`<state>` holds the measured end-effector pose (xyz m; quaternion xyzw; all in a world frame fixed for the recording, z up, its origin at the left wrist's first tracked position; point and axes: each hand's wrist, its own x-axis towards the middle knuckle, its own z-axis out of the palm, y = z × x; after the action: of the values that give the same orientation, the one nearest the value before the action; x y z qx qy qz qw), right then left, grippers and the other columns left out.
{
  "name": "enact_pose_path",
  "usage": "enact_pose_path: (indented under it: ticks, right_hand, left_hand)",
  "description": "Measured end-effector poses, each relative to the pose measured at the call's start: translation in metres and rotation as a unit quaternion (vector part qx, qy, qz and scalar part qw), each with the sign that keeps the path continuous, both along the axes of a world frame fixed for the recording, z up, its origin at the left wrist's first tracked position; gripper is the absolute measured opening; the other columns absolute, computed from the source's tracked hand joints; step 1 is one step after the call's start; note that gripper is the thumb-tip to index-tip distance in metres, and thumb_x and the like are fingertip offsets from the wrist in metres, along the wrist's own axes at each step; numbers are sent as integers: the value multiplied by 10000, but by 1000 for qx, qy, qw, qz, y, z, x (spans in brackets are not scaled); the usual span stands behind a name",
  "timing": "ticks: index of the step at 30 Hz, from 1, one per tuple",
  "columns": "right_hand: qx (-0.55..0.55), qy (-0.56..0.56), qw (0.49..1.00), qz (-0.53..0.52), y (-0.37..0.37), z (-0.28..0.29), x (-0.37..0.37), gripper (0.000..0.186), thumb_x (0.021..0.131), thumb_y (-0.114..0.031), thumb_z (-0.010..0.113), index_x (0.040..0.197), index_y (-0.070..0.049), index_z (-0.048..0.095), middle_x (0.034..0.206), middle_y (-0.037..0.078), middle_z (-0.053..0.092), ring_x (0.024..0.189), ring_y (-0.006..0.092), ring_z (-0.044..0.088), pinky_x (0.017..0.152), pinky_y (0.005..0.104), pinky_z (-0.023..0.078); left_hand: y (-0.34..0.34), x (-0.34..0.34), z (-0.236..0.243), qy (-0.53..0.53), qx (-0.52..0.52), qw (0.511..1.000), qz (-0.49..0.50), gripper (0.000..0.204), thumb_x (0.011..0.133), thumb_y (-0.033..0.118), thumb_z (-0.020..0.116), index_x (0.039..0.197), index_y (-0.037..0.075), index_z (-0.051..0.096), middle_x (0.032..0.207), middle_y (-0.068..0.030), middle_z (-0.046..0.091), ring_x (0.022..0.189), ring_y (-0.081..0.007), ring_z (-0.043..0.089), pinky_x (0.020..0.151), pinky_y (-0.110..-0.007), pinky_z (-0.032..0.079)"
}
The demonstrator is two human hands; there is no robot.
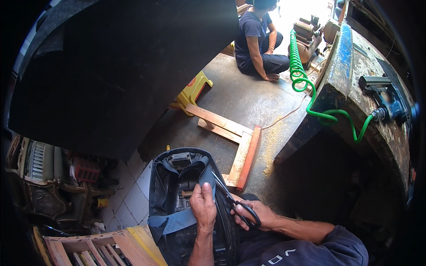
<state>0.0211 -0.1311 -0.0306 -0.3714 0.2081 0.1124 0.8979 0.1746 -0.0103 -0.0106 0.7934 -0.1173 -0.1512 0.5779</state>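
Note:
On my lap lies an upturned black seat shell (153,188), which looks like a motorcycle seat, its ribbed inside facing up. Loose dark blue-grey covering material (206,174) hangs around its inner rim, and a strip (179,222) of it crosses the shell. My left hand (204,207) is closed on the material's edge, thumb pointing up. Beside it my right hand (259,216) grips black-handled scissors (225,189), their blades slightly parted and pointing up and left, next to the material. Whether the blades touch it I cannot tell.
A wooden frame (247,155) and yellow stool (194,91) stand ahead. Another person (259,40) sits on the floor beyond. A green coiled hose (298,66) runs to a staple gun (390,99) on the right workbench (355,66). A black sheet (120,75) fills the upper left.

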Motion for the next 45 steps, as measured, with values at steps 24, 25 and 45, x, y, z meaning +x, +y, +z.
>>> enact_pose_path:
  ticks: [24, 25, 45]
  right_hand:
    - [38, -50, 998, 13, -15, 14, -1, 492, 1101, -454, 547, 1215, 22, 596, 893, 75, 644, 737, 125, 622, 618, 263, 527]
    - [38, -70, 997, 9, -15, 14, 0, 500, 1095, -468, 557, 1208, 18, 597, 869, 64, 630, 710, 119, 609, 597, 251, 510]
    - [-34, -51, 996, 69, -47, 11, -6, 460, 1071, -489, 604, 1094, -30, 626, 800, 22, 611, 634, 88, 596, 549, 242, 500]
  left_hand:
    - [-7, -33, 33, 160, -125, 979, -18, 291, 1131, 289, 548, 931, 99, 640, 768, 65, 563, 642, -32, 428, 604, -219, 362]
    - [-8, -36, 34, 155, -97, 983, -21, 284, 1130, 273, 551, 928, 93, 639, 766, 63, 562, 636, -33, 435, 601, -221, 365]
    - [10, -66, 28, -10, 29, 995, -96, 363, 1037, 300, 661, 804, 23, 638, 689, -105, 563, 675, -281, 519, 684, -421, 384]
